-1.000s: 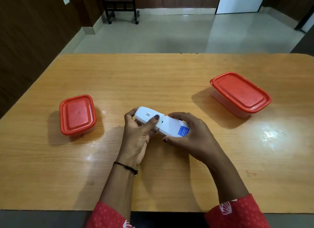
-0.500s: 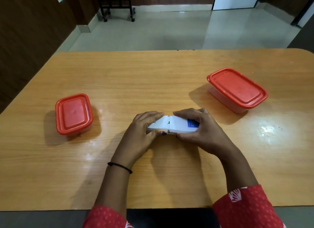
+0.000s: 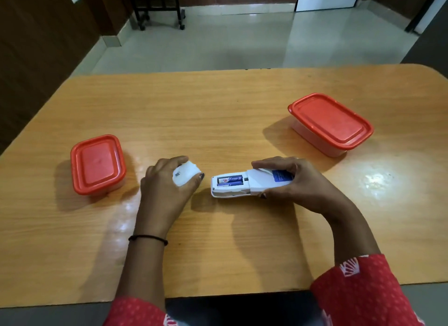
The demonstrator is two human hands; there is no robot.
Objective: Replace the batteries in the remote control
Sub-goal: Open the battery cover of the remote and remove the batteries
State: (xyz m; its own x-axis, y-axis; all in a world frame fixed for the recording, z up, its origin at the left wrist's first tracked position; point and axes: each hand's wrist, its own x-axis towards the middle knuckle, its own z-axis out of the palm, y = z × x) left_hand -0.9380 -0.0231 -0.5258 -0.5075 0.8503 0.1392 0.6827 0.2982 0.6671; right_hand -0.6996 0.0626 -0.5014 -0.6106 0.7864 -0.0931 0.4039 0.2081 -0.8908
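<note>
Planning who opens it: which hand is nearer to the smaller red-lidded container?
Left. The left hand, gripping the battery cover, is just right of the smaller red-lidded container, not touching it. The right hand holds the remote farther right, beyond the left hand.

An indoor room with wooden table (image 3: pixel 218 112), tiled floor (image 3: pixel 242 41), dark panelled walls (image 3: pixel 36 46).
</note>
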